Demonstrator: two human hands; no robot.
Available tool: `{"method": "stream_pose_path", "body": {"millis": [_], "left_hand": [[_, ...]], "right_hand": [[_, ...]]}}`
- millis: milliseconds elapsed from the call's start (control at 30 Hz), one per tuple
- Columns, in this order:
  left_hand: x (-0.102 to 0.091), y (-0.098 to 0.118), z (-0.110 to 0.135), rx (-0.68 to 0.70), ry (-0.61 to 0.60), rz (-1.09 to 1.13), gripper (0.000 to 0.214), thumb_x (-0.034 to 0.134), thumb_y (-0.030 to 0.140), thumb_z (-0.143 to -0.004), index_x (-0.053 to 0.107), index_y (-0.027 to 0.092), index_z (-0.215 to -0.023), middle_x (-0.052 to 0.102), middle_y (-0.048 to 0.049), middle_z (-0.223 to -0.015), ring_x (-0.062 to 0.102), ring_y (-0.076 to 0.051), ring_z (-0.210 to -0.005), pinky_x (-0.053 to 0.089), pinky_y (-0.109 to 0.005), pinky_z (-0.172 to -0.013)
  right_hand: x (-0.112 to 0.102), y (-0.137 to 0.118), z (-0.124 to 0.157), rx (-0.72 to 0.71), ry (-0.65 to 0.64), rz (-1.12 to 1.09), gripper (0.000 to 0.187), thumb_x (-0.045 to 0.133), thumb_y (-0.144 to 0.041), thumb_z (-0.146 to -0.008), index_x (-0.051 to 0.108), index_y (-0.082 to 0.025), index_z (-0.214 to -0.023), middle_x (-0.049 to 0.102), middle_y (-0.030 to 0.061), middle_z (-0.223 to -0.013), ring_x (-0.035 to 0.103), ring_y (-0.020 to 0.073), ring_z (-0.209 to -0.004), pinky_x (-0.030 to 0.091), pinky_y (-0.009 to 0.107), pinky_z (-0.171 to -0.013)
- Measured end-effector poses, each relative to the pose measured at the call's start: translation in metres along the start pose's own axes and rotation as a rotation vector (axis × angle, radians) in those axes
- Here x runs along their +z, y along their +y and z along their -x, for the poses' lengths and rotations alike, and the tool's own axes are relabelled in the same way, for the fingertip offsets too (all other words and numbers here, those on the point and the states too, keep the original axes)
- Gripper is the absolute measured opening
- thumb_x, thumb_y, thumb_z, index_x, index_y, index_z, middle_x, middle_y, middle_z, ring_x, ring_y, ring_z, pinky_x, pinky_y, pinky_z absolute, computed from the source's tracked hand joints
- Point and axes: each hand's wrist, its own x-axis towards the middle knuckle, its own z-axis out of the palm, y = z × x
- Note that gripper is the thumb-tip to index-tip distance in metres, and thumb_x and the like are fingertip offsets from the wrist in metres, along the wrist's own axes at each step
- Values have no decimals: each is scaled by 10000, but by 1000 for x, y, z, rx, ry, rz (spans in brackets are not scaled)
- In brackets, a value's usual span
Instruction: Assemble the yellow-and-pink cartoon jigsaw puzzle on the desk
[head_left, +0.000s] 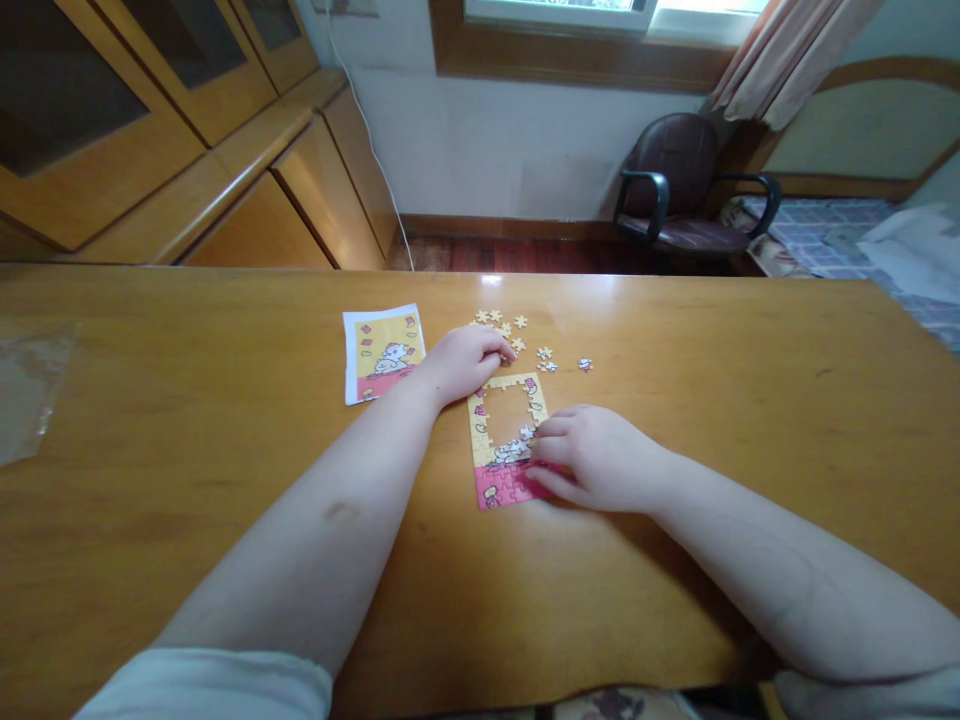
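A: First entry?
B: Puzzle (516,486), one, part-filled, flat on the table (225,400). Long axis close to 12-to-6, far end leaning slightly toward 11. Pink at 6, yellow at 12.

A: Gap (508,412)?
B: One, bare table showing, ringed by joined pieces. Lies at about 6 o'clock from the left fingers (496,343), between 9 and 10 from the right fingers (553,428).

A: Nearer hand?
B: Right hand (600,458), just beside the gap. Fingers spread, thumb apart, laid over the puzzle's 3 o'clock edge and apparently touching it; no loose piece seen in them.

A: Left hand (466,362)?
B: Beyond the puzzle's 12 o'clock end. Fingers curled, tips turned down; whether they pinch a piece, cannot tell.

A: Loose stock?
B: Yellow pieces (520,321), a cluster, 11 to 1 from the left fingertips, the closest just beside them. Patterned pieces (552,367), a small group, near 3. Lone piece (585,365), farther along 3.

A: Reference?
B: Card (375,335), one, printed, 9 o'clock from the left hand, a corner hidden by the forearm.
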Motion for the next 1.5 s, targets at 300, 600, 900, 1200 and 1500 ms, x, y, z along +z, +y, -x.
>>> {"method": "stream_pose_path", "body": {"millis": [300,600,900,1200,1500], "left_hand": [[1,-1,0,-2,1,2,315,461,89,-805,740,202,-899,737,-19,-956,657,-184,-960,520,-344,-908],[1,-1,0,-3,-1,5,326,450,97,-800,743,198,-902,736,-27,-967,655,-190,-969,521,-351,-920],[-2,2,-1,-25,-14,0,318,460,83,-798,739,207,-888,739,-15,-963,657,-182,-968,516,-338,-919],[0,0,-1,-19,-9,0,317,458,88,-808,740,201,-900,740,-20,-966,657,-181,-966,514,-339,-918],[-1,1,-1,-23,-14,4,319,456,90,-804,739,205,-895,738,-20,-964,655,-182,-967,518,-342,-921]], "right_hand": [[0,1,2,18,-35,-20,341,483,-423,-954,753,-221,-1002,737,64,-763,627,156,-659,392,261,-638],[-1,1,0,58,-58,-1,363,469,-444,-958,744,-233,-1069,734,65,-747,622,157,-638,386,259,-634],[1,1,0,86,-70,15,377,474,-451,-958,732,-223,-1110,731,68,-750,630,161,-650,387,260,-636],[1,1,0,92,-75,12,382,479,-458,-958,721,-218,-1130,729,68,-751,630,158,-647,385,254,-637],[2,2,-1,82,-89,-4,420,471,-504,-957,705,-221,-1161,744,78,-804,657,173,-681,397,262,-644]]}}
